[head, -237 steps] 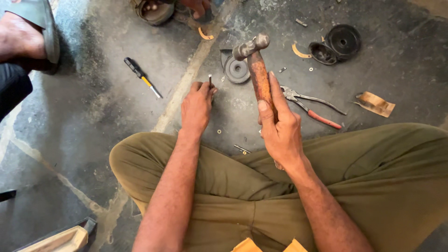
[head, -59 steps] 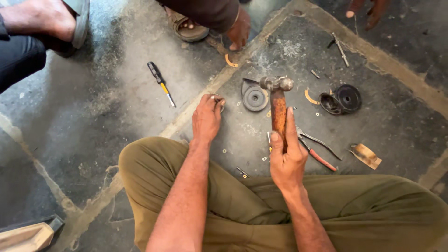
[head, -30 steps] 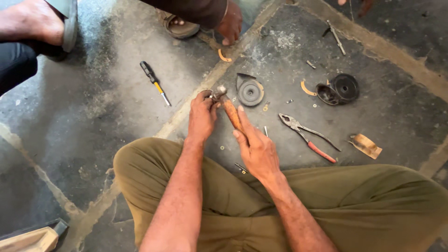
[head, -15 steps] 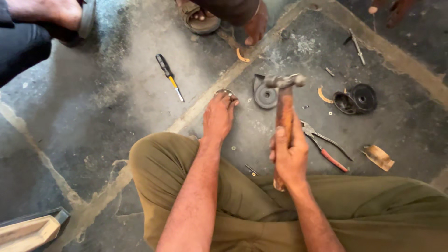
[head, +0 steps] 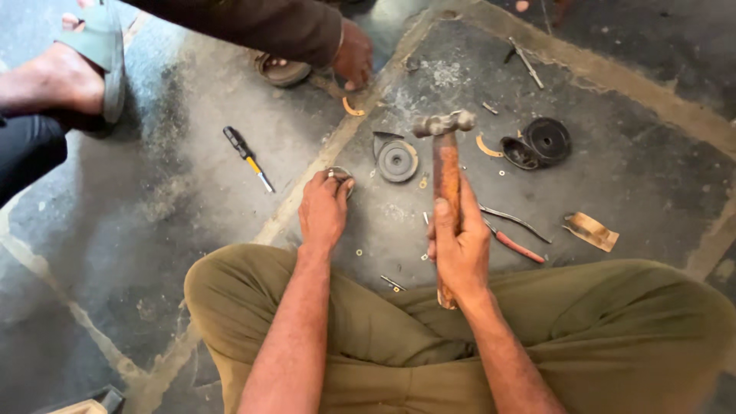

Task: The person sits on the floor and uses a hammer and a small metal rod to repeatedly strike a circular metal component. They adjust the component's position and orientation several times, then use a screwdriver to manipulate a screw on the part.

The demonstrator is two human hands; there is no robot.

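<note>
**A:** What's in the hands?

**B:** Right hand (head: pixel 460 249) is wrapped tight round the wooden handle of a hammer (head: pixel 445 180), thumb laid up along the shaft. Hammer stands near upright, metal head at the far end beyond the knuckles, butt of the handle poking out below the palm toward the lap.

**A:** And the left?

**B:** Left hand (head: pixel 323 213) is down on the concrete floor (head: pixel 153 207), fingertips pinched on a small round metal part (head: pixel 338 175). Part is mostly covered by the fingers, can't tell exactly what it is. It sits just ahead of the left fingertips, left of the hammer head and nearer than it.

**A:** Around them?

**B:** Grey pulley-like disc (head: pixel 397 160) just right of the left fingertips, close beside the hammer head. Pliers with red grips (head: pixel 512 234) on the floor just right of the right hand. Small washers and screws scattered between the two hands. Further right of the hammer: black round parts (head: pixel 538 142), then a bent brass-coloured strip (head: pixel 591 231). Screwdriver with black and yellow handle (head: pixel 247 156) lies left of the left hand, well apart.

**A:** Anyone else?

**B:** Another person's hand (head: pixel 354 61) reaches to the floor beyond the left hand, dark sleeve. A sandalled foot (head: pixel 65 73) far left. Person sits cross-legged in olive trousers (head: pixel 613 337).
</note>
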